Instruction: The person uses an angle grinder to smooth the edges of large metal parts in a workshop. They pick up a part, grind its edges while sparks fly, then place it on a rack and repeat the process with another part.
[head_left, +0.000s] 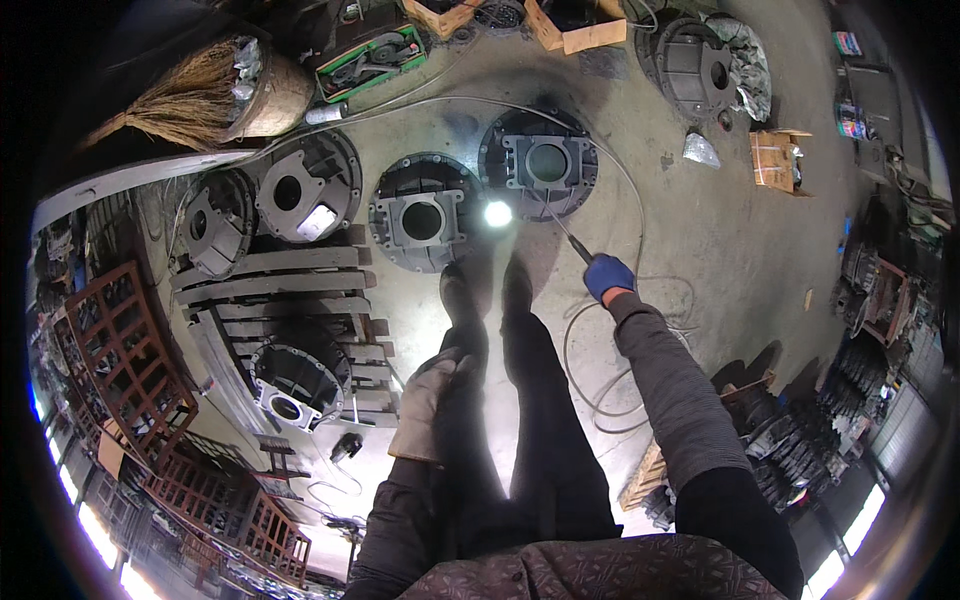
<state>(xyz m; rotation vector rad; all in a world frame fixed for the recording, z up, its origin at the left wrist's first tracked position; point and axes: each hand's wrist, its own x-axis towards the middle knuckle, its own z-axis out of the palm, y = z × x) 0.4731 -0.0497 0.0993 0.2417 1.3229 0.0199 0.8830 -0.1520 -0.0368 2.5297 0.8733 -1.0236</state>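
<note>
My right hand (pixel 609 277), in a blue glove with an orange cuff, is closed round the dark grip of a long thin rod-like tool (pixel 573 241). The tool slants forward to a round cast-metal housing (pixel 547 163) with a large central hole; whether its tip touches is too small to tell. A similar housing (pixel 421 218) lies just left, and a glaring white spot of light (pixel 498 213) shows between the two. In a thick tan work glove, my left hand (pixel 428 400) rests against my left thigh, its fingers laid along the leg and holding nothing I can see.
More housings lie to the left (pixel 290 193), on a slatted wooden pallet (pixel 270 285), and at the far right (pixel 692 75). A cable (pixel 570 350) loops across the floor beside my right arm. Beyond stand a green tray (pixel 370 62), a straw broom (pixel 185 95) and a cardboard box (pixel 775 160).
</note>
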